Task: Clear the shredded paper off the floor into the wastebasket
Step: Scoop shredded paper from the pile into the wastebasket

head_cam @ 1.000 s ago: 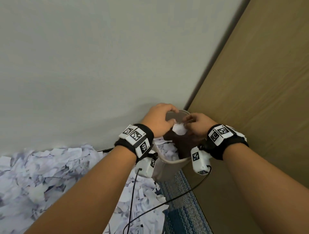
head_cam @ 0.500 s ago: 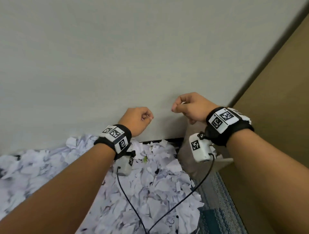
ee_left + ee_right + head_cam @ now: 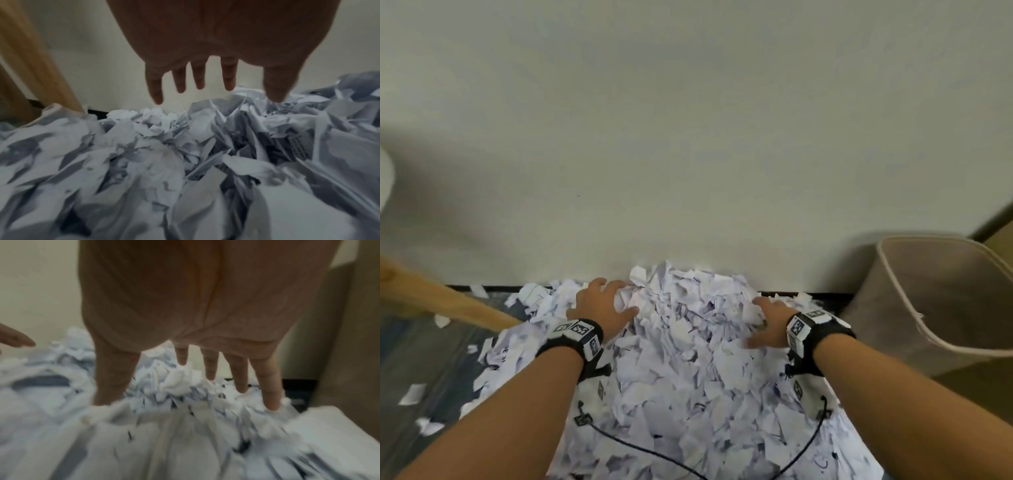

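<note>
A big heap of white shredded paper (image 3: 681, 359) lies on the floor against the wall. My left hand (image 3: 604, 303) is spread over its left side, fingers straight, holding nothing; the left wrist view shows the fingers (image 3: 197, 76) just above the paper (image 3: 185, 162). My right hand (image 3: 763, 322) is spread on the heap's right side, and in the right wrist view its fingertips (image 3: 271, 392) sink into the scraps (image 3: 174, 426). The beige wastebasket (image 3: 914, 308) stands to the right, beside the heap.
A wooden pole or leg (image 3: 441, 301) slants in from the left over the dark floor (image 3: 421, 359). Loose scraps (image 3: 412, 394) lie scattered at the left. A pale wall (image 3: 688, 154) rises right behind the heap. Wrist-camera cables (image 3: 640, 452) trail over the paper.
Both hands left the wastebasket, swung left and dropped onto the heap, going from curled to spread. The view turned left, so the basket now sits at the right.
</note>
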### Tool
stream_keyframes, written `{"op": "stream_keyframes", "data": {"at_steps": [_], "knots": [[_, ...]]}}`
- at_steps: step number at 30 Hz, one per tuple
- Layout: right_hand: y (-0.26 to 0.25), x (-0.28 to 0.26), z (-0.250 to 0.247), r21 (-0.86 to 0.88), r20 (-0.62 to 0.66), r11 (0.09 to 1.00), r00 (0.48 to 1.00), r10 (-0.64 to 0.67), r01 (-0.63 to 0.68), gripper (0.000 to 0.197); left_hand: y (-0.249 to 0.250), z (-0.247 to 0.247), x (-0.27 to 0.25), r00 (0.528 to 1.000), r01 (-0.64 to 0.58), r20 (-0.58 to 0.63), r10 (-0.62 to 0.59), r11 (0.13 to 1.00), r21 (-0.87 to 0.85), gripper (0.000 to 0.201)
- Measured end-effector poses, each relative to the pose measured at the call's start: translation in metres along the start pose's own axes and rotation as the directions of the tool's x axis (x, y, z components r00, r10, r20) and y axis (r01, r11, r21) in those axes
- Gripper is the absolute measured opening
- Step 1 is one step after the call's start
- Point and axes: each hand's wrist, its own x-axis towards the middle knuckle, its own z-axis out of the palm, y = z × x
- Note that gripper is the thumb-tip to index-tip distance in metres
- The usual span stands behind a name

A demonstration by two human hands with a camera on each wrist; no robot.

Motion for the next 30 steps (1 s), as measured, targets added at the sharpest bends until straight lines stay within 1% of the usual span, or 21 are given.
{"op": "stream_keyframes", "data": {"at_steps": [1,2,3,4,6,8,10,12,13,14,16,17,18,20,21,23,25,27,28,30], "knots": [[0.005,0.000,0.008,0.004,0.031,0.999,0.999,0.041,-0.041,0.128,-0.004,0.005,0.000,0.998,0.032,0.053,-0.031,0.999,-0.003,0.082],[0.010,0.000,0.015,0.005,0.062,0.998,0.996,0.070,-0.070,0.141,-0.007,0.009,0.000,0.993,0.045,0.107,-0.044,0.999,-0.007,0.099],[0.014,-0.002,0.020,-0.003,0.085,0.996,0.993,0.086,-0.086,0.149,-0.008,0.014,0.001,0.986,0.047,0.162,-0.044,0.999,-0.015,0.114],[0.017,-0.005,0.022,-0.011,0.105,0.995,0.990,0.099,-0.098,0.152,-0.007,0.018,0.000,0.976,0.042,0.216,-0.036,0.999,-0.021,0.125],[0.018,-0.011,0.026,-0.044,0.140,0.992,0.983,0.120,-0.115,0.150,-0.001,0.027,-0.004,0.948,0.019,0.319,-0.004,0.999,-0.046,0.139],[0.013,-0.015,0.029,-0.103,0.143,0.986,0.979,0.146,-0.132,0.149,0.009,0.032,-0.013,0.920,0.007,0.391,0.030,0.996,-0.092,0.147],[0.005,-0.013,0.033,-0.107,0.105,0.986,0.985,0.138,-0.127,0.144,0.021,0.039,-0.016,0.906,-0.012,0.419,0.060,0.993,-0.118,0.149],[-0.007,-0.010,0.035,-0.117,0.085,0.989,0.991,0.102,-0.092,0.126,0.028,0.044,-0.015,0.909,-0.030,0.411,0.076,0.993,-0.117,0.143],[-0.012,-0.007,0.036,-0.134,0.084,0.988,0.993,0.085,-0.073,0.114,0.030,0.044,-0.014,0.918,-0.037,0.388,0.084,0.991,-0.127,0.136],[-0.018,-0.006,0.036,-0.144,0.075,0.988,0.995,0.066,-0.055,0.098,0.033,0.042,-0.014,0.928,-0.041,0.363,0.091,0.989,-0.144,0.126],[-0.028,-0.003,0.032,-0.135,0.033,0.991,0.999,0.021,-0.016,0.067,0.039,0.033,-0.014,0.952,-0.057,0.290,0.100,0.987,-0.153,0.098],[-0.031,-0.001,0.029,-0.125,0.014,0.992,1.000,0.000,0.002,0.055,0.040,0.027,-0.014,0.958,-0.065,0.266,0.103,0.987,-0.149,0.085],[-0.033,-0.001,0.025,-0.113,-0.002,0.994,1.000,-0.017,0.017,0.046,0.043,0.019,-0.014,0.963,-0.079,0.246,0.112,0.987,-0.140,0.072],[-0.036,0.002,0.014,-0.080,-0.049,0.996,0.998,-0.051,0.047,0.035,0.042,0.007,-0.011,0.971,-0.093,0.209,0.112,0.991,-0.098,0.044],[-0.037,0.003,0.008,-0.061,-0.085,0.996,0.994,-0.068,0.063,0.032,0.041,0.000,-0.009,0.977,-0.095,0.183,0.111,0.991,-0.092,0.033],[-0.037,0.007,-0.001,0.002,-0.185,0.996,0.979,-0.086,0.088,0.029,0.041,-0.011,-0.008,0.987,-0.103,0.112,0.117,0.987,-0.120,0.023],[-0.036,0.011,-0.007,0.084,-0.281,0.989,0.955,-0.090,0.118,0.028,0.040,-0.020,-0.006,0.993,-0.108,0.037,0.115,0.983,-0.145,0.022],[-0.039,0.014,-0.008,0.138,-0.326,0.978,0.940,-0.102,0.154,0.030,0.037,-0.023,-0.005,0.995,-0.103,-0.004,0.104,0.982,-0.155,0.023],[-0.041,0.015,-0.008,0.151,-0.327,0.975,0.939,-0.108,0.165,0.039,0.034,-0.021,-0.004,0.995,-0.095,-0.013,0.094,0.982,-0.163,0.023],[-0.047,0.020,-0.008,0.126,-0.302,0.979,0.946,-0.115,0.159,0.066,0.027,-0.012,-0.001,0.998,-0.069,-0.004,0.069,0.981,-0.181,0.022]]}}
